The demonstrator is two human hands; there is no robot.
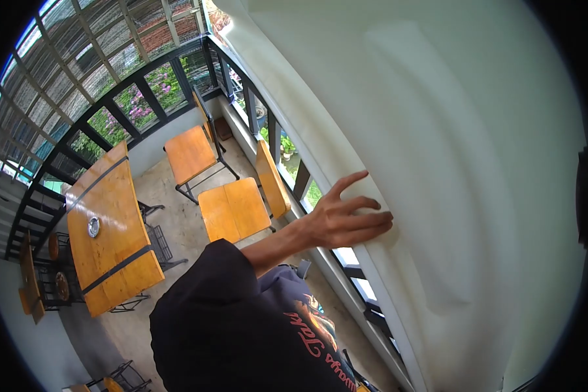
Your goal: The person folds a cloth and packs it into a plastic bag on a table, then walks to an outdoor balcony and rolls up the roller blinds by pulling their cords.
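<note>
My left hand (344, 221) reaches out from a wide black sleeve (206, 313). Its back faces me and the fingers are spread, some of them a little bent. The fingertips rest on the edge of a large off-white surface (451, 163) with smooth raised contours, very close to the camera. What this white thing is, I cannot tell. No part of my right hand shows. Below the arm appears the front of my dark printed shirt (307, 326).
Two wooden chairs (191, 153) (234, 209) stand beside the black railing (147, 98). At left is a wooden table (111, 228) with black straps and a round metal ashtray (93, 227). More seats (62, 285) stand beyond it. Pink flowers (140, 104) grow outside.
</note>
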